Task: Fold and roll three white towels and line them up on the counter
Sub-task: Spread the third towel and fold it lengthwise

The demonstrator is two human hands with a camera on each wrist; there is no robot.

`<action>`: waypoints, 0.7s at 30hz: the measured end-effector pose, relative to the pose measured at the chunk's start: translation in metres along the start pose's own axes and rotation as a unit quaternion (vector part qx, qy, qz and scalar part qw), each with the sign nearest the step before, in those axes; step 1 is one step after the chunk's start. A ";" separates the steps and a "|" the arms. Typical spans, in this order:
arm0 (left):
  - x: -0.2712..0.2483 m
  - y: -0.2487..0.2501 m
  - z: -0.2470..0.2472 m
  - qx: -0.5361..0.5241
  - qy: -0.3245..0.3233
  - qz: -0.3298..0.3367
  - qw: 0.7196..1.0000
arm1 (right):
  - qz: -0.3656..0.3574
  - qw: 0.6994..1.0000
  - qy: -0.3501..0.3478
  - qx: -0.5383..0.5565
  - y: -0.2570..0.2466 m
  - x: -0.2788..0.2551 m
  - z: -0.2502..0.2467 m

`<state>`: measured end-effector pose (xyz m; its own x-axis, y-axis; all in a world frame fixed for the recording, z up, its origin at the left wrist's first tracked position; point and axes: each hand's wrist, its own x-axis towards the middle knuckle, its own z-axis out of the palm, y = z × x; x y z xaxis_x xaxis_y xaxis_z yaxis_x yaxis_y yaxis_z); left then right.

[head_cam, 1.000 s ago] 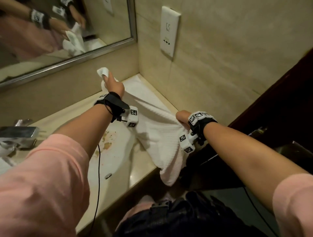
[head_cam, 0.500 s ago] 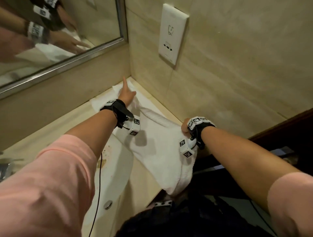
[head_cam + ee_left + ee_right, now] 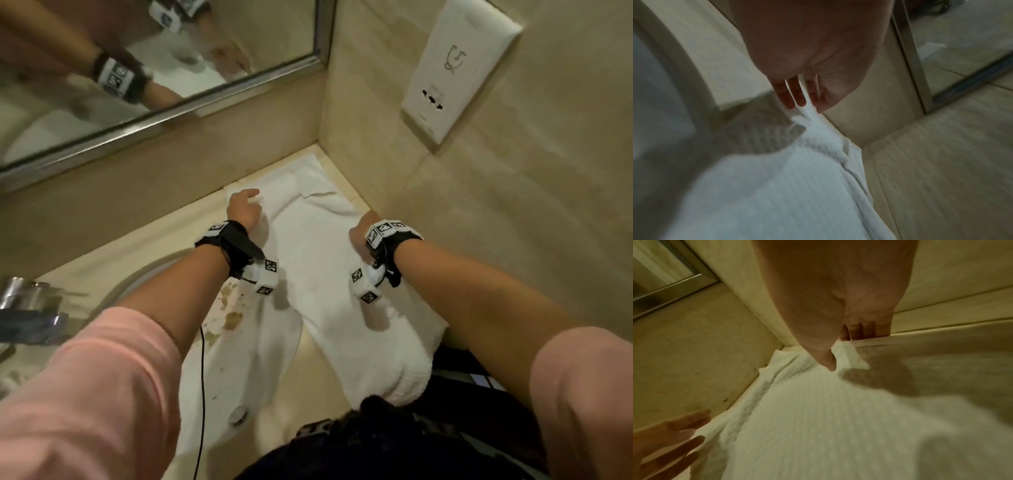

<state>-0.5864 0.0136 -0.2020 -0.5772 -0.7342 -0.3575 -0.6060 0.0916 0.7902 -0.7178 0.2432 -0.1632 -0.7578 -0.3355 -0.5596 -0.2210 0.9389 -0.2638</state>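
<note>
One white waffle-weave towel (image 3: 325, 274) lies stretched along the counter (image 3: 315, 363), from the back corner to the front edge, where its near end hangs over. My left hand (image 3: 245, 205) rests on the towel's left edge with its fingers fairly straight; in the left wrist view its fingertips (image 3: 795, 104) touch the cloth (image 3: 777, 186). My right hand (image 3: 363, 228) is at the towel's right edge by the wall. In the right wrist view its thumb (image 3: 828, 363) lies on top of the towel (image 3: 828, 418) and its fingers curl under the edge, pinching it. No other towels are in view.
A white sink basin (image 3: 239, 359) with brown stains sits left of the towel, and a chrome faucet (image 3: 24, 308) stands at the far left. A mirror (image 3: 154, 68) runs along the back wall. A wall socket plate (image 3: 455, 68) is on the right wall. A thin black cable (image 3: 202, 377) hangs over the basin.
The towel, held up by the left hand a second ago, now lies flat along the counter. My left hand came back from the far corner to the left edge; my right hand moved forward along the right edge.
</note>
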 end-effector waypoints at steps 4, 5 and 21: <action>0.009 -0.019 -0.021 -0.007 0.016 -0.012 1.000 | -0.023 1.000 0.018 -0.003 -0.045 0.029 -0.002; 0.010 -0.019 -0.026 0.009 0.015 -0.014 1.000 | -0.025 1.000 0.016 0.004 -0.055 0.036 -0.003; 0.049 -0.018 -0.027 0.130 0.027 -0.007 0.991 | -0.160 0.978 0.133 -0.012 -0.102 0.118 0.010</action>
<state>-0.5891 -0.0417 -0.2199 -0.5418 -0.7714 -0.3339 -0.7383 0.2468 0.6277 -0.7784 0.1072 -0.2107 -0.7793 -0.5843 -0.2266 -0.4854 0.7915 -0.3715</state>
